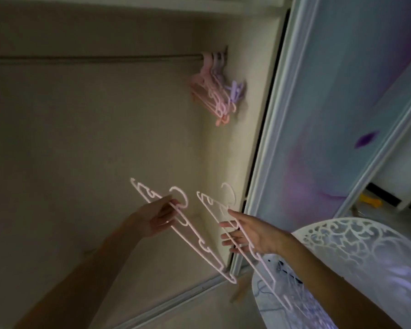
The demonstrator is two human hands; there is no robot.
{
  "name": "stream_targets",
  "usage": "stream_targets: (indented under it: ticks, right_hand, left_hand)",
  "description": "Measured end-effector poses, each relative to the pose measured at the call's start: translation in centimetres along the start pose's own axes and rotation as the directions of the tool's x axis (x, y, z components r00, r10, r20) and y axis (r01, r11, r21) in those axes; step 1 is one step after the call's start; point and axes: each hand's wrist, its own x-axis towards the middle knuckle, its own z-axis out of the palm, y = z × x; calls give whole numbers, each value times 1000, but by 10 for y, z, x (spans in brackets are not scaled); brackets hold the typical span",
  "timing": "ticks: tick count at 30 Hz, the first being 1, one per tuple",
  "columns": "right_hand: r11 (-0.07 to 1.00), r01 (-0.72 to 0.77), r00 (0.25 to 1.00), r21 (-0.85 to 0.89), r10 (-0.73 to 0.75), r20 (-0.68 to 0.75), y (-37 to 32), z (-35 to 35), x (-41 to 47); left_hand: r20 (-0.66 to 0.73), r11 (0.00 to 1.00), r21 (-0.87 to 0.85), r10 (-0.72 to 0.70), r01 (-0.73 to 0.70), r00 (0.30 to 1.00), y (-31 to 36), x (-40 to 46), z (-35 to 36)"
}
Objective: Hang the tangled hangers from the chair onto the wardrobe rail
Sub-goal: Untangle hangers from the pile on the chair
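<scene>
I've a pale hanger (188, 230) pinched in my left hand (152, 220), another (244, 243) in my right hand (252, 236), several hangers (214, 89) already on the rail (93, 58) upper centre.

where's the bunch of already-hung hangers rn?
Head view, upper centre-right: the hung hangers crowd the right end of the wardrobe rail, against the side wall.

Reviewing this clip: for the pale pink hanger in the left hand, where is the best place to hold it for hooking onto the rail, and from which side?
Probably at the neck just below the hook, where the left hand already holds the pale pink hanger, coming from below. That leaves the hook free and pointing up towards the rail.
</scene>
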Motion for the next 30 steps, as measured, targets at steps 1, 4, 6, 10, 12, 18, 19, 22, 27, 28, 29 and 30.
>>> stream_targets:
  ticks: [1, 4, 6, 10, 12, 18, 19, 22, 27, 28, 29, 30]
  right_hand:
    - [1000, 22, 1000, 0, -22, -3, -6, 14, 3]
    - [994, 109, 993, 1, -109, 36, -34, 50, 12]
    - [989, 147, 988, -26, -145, 57, -58, 68, 18]
    - [975, 213, 977, -59, -213, 4, -112, 86, 30]
    - [967, 249, 969, -61, -249, 5, -140, 90, 36]
    - [941, 311, 947, -134, -318, -35, -229, 87, 65]
    - [934, 333, 939, -128, -341, -42, -243, 86, 70]
    - [913, 396, 911, -96, -404, -83, -279, 83, 87]
    - [894, 446, 887, -34, -447, -120, -346, 83, 117]
    - [890, 454, 881, -44, -456, -128, -356, 84, 119]
    - [889, 455, 878, -51, -458, -136, -368, 83, 127]
    - [890, 453, 877, -50, -455, -156, -380, 83, 135]
  left_hand:
    - [-9, 999, -43, 32, -33, 999, 7, -5, -9]
    - [-25, 985, -117, 126, -128, 992, 34, -17, -41]
    - [-23, 974, -143, 176, -177, 984, 55, -25, -55]
    - [-89, 954, -130, 260, -270, 962, 95, -27, -72]
    - [-136, 944, -124, 290, -307, 947, 112, -22, -78]
    - [-176, 915, -158, 343, -371, 923, 164, 7, -86]
    - [-165, 911, -164, 354, -379, 921, 173, 13, -85]
    - [-150, 901, -167, 379, -402, 913, 191, 27, -81]
    - [-170, 888, -148, 410, -435, 896, 229, 50, -74]
    - [-165, 885, -149, 417, -440, 894, 234, 51, -73]
    - [-157, 886, -148, 418, -439, 895, 242, 57, -75]
    - [-152, 889, -141, 416, -436, 897, 251, 64, -77]
